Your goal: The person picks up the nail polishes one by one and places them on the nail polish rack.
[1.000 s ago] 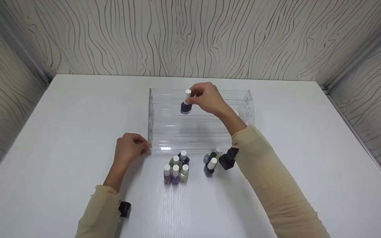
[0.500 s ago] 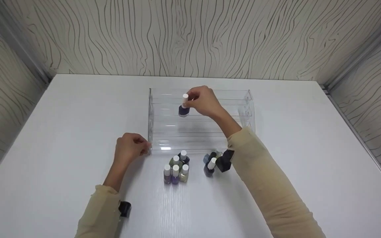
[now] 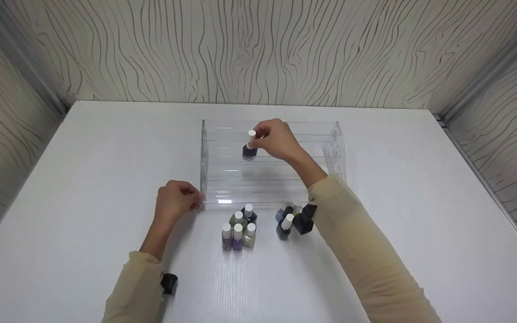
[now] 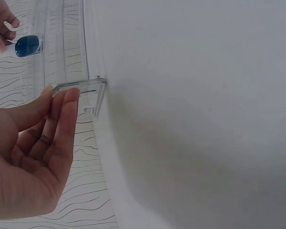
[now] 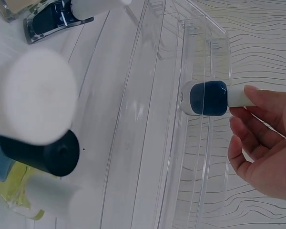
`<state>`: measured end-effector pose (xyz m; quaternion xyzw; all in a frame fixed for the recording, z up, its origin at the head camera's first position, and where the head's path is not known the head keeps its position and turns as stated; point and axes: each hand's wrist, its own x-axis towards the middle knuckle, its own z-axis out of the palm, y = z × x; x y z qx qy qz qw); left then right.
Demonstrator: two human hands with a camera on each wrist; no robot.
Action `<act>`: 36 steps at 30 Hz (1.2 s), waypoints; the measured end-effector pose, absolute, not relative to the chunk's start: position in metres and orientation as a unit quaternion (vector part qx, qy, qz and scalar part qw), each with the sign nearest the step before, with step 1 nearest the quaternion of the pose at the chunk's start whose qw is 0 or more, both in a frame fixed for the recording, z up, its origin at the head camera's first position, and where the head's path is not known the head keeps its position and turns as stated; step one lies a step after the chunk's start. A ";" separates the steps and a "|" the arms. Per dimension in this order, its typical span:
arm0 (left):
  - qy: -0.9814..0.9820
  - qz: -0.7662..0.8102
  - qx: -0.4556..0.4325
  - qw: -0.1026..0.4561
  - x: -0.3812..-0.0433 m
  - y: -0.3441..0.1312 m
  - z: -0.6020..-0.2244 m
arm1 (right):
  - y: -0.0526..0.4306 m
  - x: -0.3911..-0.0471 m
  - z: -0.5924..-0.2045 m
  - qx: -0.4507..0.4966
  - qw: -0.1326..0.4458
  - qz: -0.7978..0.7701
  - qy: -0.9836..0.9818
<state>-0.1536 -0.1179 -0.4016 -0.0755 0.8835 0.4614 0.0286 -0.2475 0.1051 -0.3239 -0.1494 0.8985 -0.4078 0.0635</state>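
Observation:
My right hand [image 3: 278, 140] pinches the white cap of a dark blue nail polish bottle [image 3: 249, 151] between thumb and fingers. In the right wrist view the bottle [image 5: 209, 98] stands within an upper tier of the clear acrylic rack [image 5: 119, 143], its base down behind the tier's front lip. At the rack's front left corner, my left hand [image 3: 177, 200] pinches the edge of the clear side panel [image 4: 81, 86] between thumb and fingertips. The tiered rack [image 3: 272, 195] stands toward the back of the white table.
In front of the rack stand several white-capped nail polish bottles [image 3: 238, 231] in a cluster. Right of them is a second group, with a dark bottle [image 3: 284, 227] at its front. Black wrist devices [image 3: 304, 220] sit on both sleeves. A patterned wall [image 3: 240, 54] rises behind the table.
My right hand has come down and slightly left with the dark blue bottle, lowering it into the rack's tier. The left hand has stayed in place.

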 end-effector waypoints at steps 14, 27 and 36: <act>0.886 0.456 -0.078 0.032 -0.154 -0.117 -0.403 | 0.111 -0.244 -0.314 -0.156 0.081 -0.396 0.901; 0.886 0.456 -0.076 0.033 -0.154 -0.118 -0.403 | 0.144 -0.233 -0.294 -0.173 0.112 -0.386 0.899; 0.880 0.468 -0.076 0.028 -0.154 -0.118 -0.403 | 0.172 -0.223 -0.300 -0.179 0.118 -0.400 0.891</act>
